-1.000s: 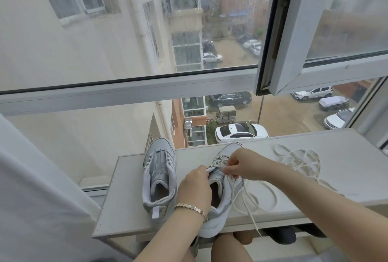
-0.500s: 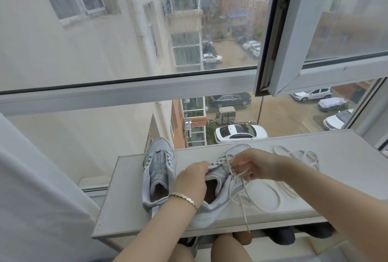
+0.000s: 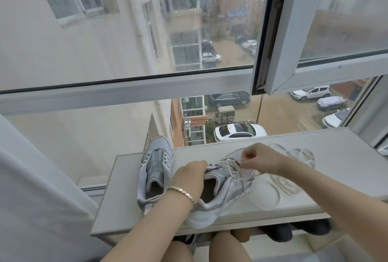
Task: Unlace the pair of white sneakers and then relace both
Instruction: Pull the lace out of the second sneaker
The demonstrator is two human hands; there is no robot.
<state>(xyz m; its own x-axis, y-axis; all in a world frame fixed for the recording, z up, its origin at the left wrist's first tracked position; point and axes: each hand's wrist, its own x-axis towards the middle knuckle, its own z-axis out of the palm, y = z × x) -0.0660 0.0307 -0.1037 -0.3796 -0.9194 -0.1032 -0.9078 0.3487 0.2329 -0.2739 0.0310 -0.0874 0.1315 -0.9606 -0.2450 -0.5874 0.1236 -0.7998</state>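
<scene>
White sneaker [image 3: 226, 190] turned rightward, right hand [image 3: 262, 157] pinching lace [image 3: 233, 167] farther forward

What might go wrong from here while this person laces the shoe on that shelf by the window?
The grey-white sneaker that the left hand holds has its heel poking over the front edge of the white shelf; a hard tug may tip it off. The white lace pinched by the right hand trails in loose loops that might snag or knot.
</scene>
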